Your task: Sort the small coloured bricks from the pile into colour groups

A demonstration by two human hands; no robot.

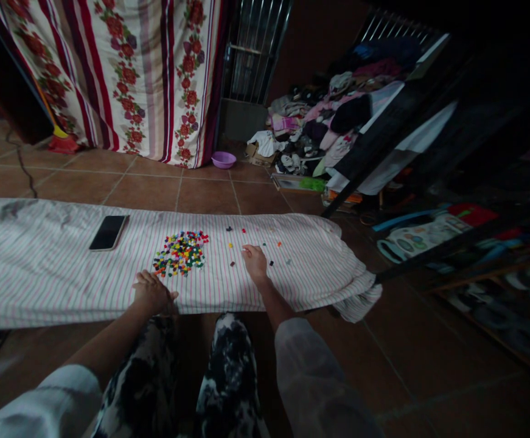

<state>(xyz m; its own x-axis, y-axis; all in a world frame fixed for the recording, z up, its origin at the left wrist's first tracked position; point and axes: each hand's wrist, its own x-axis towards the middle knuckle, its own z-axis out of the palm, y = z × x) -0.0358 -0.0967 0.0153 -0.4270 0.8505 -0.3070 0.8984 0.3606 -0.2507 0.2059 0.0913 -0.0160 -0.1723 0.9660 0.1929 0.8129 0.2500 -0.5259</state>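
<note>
Your pile of small coloured pieces [182,252] lies just left of the frame's centre, its long axis slanting gently from lower left to upper right. The pieces are glossy, chunky bits in red, yellow, green, blue, white and orange; they are too small for you to tell which way each one points, or whether any carries lettering.

Right of the pile, you have single pieces spaced apart, among them a yellow piece [230,245], a red piece [243,230], an orange piece [279,244] and a black piece [271,263]. Your right hand [254,260] is among them, fingers curled in and pointing to the upper left; you cannot tell whether a piece is pinched there. Your left hand [152,292] rests palm down, fingers loosely extended, just below the pile's lower-left edge.

Under everything is a wrinkled striped cloth [319,286] of soft fabric. Left of the pile, a flat, smooth phone [108,233] with a dark screen leans its long axis toward the upper right.
</note>
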